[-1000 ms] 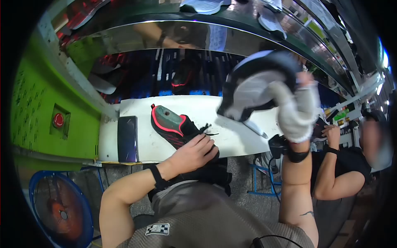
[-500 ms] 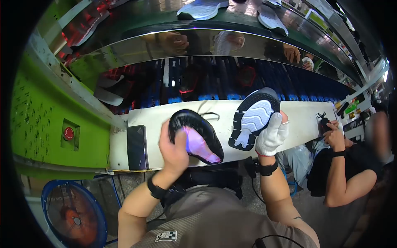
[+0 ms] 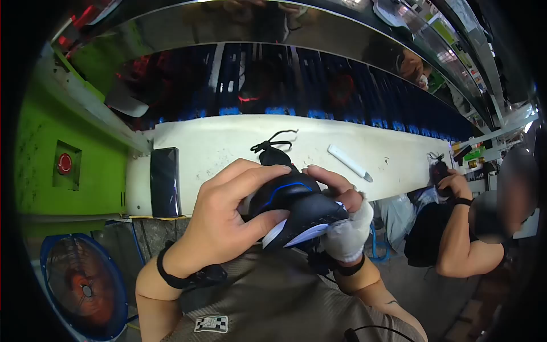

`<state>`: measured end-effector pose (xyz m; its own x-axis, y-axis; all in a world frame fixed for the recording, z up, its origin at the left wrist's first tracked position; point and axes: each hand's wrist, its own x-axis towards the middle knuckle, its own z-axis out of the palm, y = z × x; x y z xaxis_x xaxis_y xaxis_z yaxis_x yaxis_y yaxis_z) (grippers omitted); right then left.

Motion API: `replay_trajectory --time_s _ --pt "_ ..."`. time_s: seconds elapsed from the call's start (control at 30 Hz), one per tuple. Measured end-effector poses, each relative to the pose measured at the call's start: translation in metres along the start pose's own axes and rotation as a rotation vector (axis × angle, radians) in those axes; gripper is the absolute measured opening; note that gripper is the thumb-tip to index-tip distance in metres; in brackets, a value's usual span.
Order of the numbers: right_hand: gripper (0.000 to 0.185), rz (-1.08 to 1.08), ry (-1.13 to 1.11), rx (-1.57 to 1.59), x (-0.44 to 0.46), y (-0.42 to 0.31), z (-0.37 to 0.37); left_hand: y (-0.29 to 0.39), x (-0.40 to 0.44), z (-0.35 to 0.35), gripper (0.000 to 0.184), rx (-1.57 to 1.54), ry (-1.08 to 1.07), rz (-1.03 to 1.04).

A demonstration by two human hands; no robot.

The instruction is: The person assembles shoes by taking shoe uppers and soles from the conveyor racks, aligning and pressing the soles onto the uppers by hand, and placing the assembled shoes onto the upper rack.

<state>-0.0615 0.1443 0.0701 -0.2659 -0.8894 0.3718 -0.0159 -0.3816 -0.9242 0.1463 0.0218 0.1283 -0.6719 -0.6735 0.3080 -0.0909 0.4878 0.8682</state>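
Note:
A black shoe upper (image 3: 288, 189) with a blue line is between my hands, its laces toward the conveyor. A black-and-white shoe sole (image 3: 313, 222) lies against its underside, on the side nearest me. My left hand (image 3: 222, 208) is closed round the upper, its thumb by the sole's end. My right hand (image 3: 348, 228), in a white glove with bare fingertips, grips the sole's other side, with fingers reaching to the upper. How far sole and upper touch is hidden. Beyond my right hand, a white pen-like stick (image 3: 348, 162) with a grey tip lies on the table.
The white table (image 3: 211, 137) runs along a dark roller conveyor (image 3: 319, 97). A dark phone-like slab (image 3: 165, 182) lies at left, near a red button (image 3: 64, 163) on a green panel. A fan (image 3: 85, 288) stands lower left. A co-worker (image 3: 461, 228) handles a dark item at right.
My hands have come together, bringing the sole against the underside of the upper. The upper has turned over, and the white stick is now uncovered. My view has shifted slightly.

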Motion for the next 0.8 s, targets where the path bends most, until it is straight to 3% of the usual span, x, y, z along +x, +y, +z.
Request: replay_trajectory --time_s 0.03,0.1,0.17,0.23,0.27,0.37,0.8 --pt "0.029 -0.03 0.005 -0.036 -0.001 0.003 0.002 0.005 -0.001 0.0 0.043 -0.156 -0.104 -0.211" --pt "0.029 -0.088 0.018 -0.11 -0.004 0.01 0.006 -0.008 -0.011 0.015 0.05 -0.263 -0.079 -0.147" --pt "0.03 -0.143 0.061 -0.16 -0.008 0.016 0.008 0.001 -0.022 0.031 0.046 -0.497 0.191 -0.305" --pt "0.034 -0.186 0.076 -0.163 -0.011 0.023 0.01 -0.013 -0.031 0.048 0.046 -0.454 0.277 -0.234" --pt "0.036 -0.209 0.08 -0.166 -0.011 0.024 0.011 -0.02 -0.033 0.05 0.05 -0.288 0.302 -0.018" --pt "0.041 -0.227 0.015 -0.261 -0.007 0.021 0.005 -0.03 -0.029 0.06 0.069 0.048 0.38 0.285" --pt "0.051 -0.235 -0.118 -0.303 -0.002 0.024 -0.008 -0.032 -0.033 0.047 0.063 0.079 0.221 0.228"
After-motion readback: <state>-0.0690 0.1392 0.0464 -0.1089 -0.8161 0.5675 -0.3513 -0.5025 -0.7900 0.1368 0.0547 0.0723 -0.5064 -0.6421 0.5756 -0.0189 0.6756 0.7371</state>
